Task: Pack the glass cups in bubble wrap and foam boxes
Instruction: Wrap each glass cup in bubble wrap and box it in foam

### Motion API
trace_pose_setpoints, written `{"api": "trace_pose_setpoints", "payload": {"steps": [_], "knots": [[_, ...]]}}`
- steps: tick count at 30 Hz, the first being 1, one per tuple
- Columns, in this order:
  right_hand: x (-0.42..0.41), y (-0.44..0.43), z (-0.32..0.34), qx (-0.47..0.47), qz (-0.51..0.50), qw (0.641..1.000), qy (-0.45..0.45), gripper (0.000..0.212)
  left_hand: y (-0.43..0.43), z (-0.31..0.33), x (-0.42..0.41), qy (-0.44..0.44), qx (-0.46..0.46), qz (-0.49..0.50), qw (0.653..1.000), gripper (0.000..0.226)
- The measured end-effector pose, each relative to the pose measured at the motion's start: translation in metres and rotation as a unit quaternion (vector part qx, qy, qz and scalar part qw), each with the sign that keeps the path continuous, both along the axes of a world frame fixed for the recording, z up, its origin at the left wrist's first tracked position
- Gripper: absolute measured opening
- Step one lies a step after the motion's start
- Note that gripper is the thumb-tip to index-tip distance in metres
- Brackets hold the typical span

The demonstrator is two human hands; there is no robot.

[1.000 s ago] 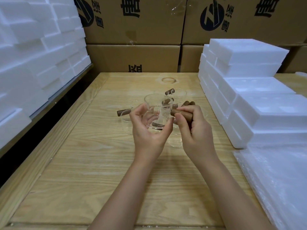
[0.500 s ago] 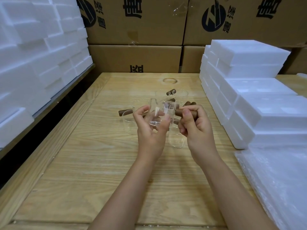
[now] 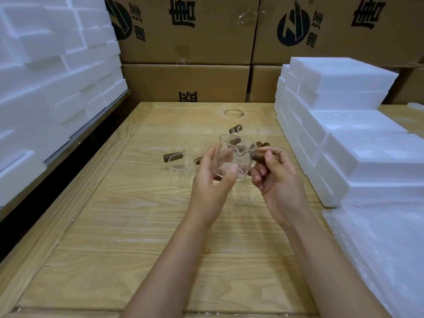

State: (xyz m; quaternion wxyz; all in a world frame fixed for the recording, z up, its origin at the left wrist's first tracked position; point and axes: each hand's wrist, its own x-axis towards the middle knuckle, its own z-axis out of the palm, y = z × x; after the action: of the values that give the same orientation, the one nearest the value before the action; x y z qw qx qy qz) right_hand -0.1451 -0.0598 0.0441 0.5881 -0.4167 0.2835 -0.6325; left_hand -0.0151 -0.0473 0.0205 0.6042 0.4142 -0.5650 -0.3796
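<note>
Right hand (image 3: 280, 180): clenched around the brown wooden handle (image 3: 259, 154) of a clear glass cup (image 3: 238, 164), carrying it above the middle of the bench (image 3: 114, 226), tilted, clear of the surface.

Left hand (image 3: 211, 182): raised against the cup's near-left side, fingers loosely spread, thumb at the glass wall. The hand is blurred, so I cannot tell whether it grasps the cup or only lies against it.

Other glass cups on the bench, behind and below the held one:
- one to the left (image 3: 183, 168), its handle pointing left;
- one at the rear (image 3: 247, 134);
- one just beneath the hands (image 3: 242, 196).

White foam boxes (image 3: 344, 138) are stacked along the bench's right side. More foam pieces (image 3: 46, 76) are piled on the left, off the bench. A sheaf of bubble wrap (image 3: 378, 249) lies at the near right corner. Printed cardboard cartons (image 3: 183, 31) form the back wall.
</note>
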Motion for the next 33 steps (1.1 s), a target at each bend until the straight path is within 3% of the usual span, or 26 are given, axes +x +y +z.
{"api": "trace_pose_setpoints", "payload": {"steps": [3, 9, 16, 24, 33], "knots": [[-0.001, -0.001, -0.001, 0.008, 0.02, 0.999, -0.037, 0.021, 0.004, 0.002, 0.004, -0.086, -0.047, 0.053, 0.994, 0.08], [-0.005, -0.006, -0.005, 0.022, -0.004, 0.998, -0.054, 0.025, -0.001, -0.003, 0.008, -0.161, -0.11, 0.058, 0.979, 0.075], [-0.007, -0.006, -0.006, -0.033, -0.04, 0.999, -0.016, 0.021, -0.007, -0.009, 0.012, -0.174, -0.128, 0.055, 0.975, 0.077], [-0.008, -0.003, -0.003, -0.042, -0.049, 0.998, 0.021, 0.014, -0.006, -0.009, 0.013, -0.151, -0.074, 0.03, 0.985, 0.073], [-0.01, -0.009, -0.009, -0.028, -0.035, 0.999, -0.003, 0.02, -0.008, -0.011, 0.013, -0.178, -0.091, 0.056, 0.978, 0.07]]}}
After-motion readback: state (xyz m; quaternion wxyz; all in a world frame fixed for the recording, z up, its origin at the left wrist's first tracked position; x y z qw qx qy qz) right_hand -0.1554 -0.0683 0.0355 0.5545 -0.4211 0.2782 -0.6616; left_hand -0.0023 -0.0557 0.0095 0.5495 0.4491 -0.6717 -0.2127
